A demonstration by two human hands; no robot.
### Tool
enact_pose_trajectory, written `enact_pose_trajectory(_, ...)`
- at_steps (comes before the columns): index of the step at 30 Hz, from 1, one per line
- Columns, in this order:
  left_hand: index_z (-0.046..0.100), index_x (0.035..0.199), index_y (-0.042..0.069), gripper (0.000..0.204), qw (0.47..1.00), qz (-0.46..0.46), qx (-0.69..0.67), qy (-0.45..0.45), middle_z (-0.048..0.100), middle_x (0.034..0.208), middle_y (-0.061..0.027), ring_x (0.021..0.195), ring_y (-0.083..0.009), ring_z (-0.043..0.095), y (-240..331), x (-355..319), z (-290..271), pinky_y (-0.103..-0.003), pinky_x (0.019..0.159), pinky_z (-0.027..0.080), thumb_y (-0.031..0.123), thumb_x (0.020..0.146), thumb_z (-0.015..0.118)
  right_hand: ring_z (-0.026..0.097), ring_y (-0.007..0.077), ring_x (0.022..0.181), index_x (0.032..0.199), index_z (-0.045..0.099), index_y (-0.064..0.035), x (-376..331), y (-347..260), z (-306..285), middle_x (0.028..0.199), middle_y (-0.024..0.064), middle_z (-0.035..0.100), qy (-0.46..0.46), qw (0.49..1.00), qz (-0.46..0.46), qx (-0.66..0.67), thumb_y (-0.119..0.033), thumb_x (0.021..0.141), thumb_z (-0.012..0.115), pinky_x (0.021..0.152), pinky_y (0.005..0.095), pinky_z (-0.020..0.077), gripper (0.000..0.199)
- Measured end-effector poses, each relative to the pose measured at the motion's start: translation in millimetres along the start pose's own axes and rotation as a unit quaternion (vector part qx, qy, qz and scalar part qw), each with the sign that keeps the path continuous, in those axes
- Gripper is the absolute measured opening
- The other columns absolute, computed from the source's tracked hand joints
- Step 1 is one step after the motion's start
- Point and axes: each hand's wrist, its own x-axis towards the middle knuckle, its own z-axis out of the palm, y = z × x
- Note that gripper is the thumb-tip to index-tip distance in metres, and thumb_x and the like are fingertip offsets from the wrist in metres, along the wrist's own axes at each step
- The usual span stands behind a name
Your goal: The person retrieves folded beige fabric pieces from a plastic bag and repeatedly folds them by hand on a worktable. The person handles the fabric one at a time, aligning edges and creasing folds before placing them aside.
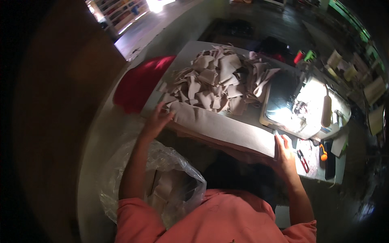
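A long folded strip of beige fabric (227, 128) stretches between my hands at the table's near edge, with more layers hanging below its front. My left hand (159, 120) is closed on its left end, beside a heap of cut beige fabric pieces (221, 75). At the other end my right hand (286, 152) grips the fabric, fingers on the upper side; its underside is hidden. Right of that hand lie red-handled thread snips (303, 161) and an orange-handled tool (323, 152).
A lit sewing machine (312, 107) stands on the right of the table (184, 52). Red and green thread spools (304, 56) are behind it. Red cloth (142, 83) lies at the left. A clear plastic bag (178, 160) with beige pieces sits below my left forearm.
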Motion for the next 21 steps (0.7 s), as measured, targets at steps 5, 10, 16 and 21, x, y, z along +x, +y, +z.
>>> enact_pose_trajectory(5, 0.047, 0.105, 0.002, 0.045, 0.978, 0.099, 0.1, 0.152, 0.055, 0.091, -0.0075, 0.081, -0.0162, 0.053, -29, 0, 30, -0.027, 0.069, 0.043, 0.033, 0.075, 0.06, 0.045, 0.0388, 0.101, 0.119, 0.036, -0.0021, -5, -4, 4, 0.115, 0.024, 0.039, 0.044, 0.999, -0.024, 0.009, -0.018, 0.054, 0.076, 0.081, 0.0402, 0.0426, 0.078)
enact_pose_trajectory(10, 0.052, 0.092, 0.003, 0.031, 0.965, 0.054, -0.043, 0.255, 0.059, 0.086, -0.0086, 0.077, -0.0162, 0.055, -16, -28, 8, -0.027, 0.069, 0.042, 0.032, 0.08, 0.054, 0.044, 0.0386, 0.102, 0.119, 0.037, -0.0026, -1, -2, 10, 0.115, 0.0237, 0.038, 0.071, 0.995, -0.049, 0.051, -0.016, 0.054, 0.076, 0.081, 0.0392, 0.0418, 0.077)
enact_pose_trajectory(16, 0.049, 0.103, 0.002, 0.039, 0.998, 0.047, -0.032, -0.005, 0.05, 0.107, -0.0122, 0.079, -0.0189, 0.057, -54, -153, -7, -0.031, 0.078, 0.042, 0.033, 0.079, 0.054, 0.041, 0.0376, 0.109, 0.125, 0.033, -0.0064, -2, 0, 5, 0.119, 0.0243, 0.037, 0.023, 0.998, -0.022, 0.05, -0.01, 0.058, 0.074, 0.087, 0.0386, 0.0379, 0.078)
enact_pose_trajectory(21, 0.051, 0.097, 0.0, 0.044, 0.931, -0.141, 0.321, -0.099, 0.056, 0.092, -0.0207, 0.083, -0.0294, 0.058, -107, -243, 116, -0.039, 0.073, 0.044, 0.036, 0.073, 0.058, 0.036, 0.0336, 0.116, 0.123, 0.037, -0.0069, -6, -7, -23, 0.126, 0.0189, 0.036, 0.02, 0.998, -0.061, 0.019, -0.018, 0.067, 0.068, 0.096, 0.0407, 0.028, 0.066)
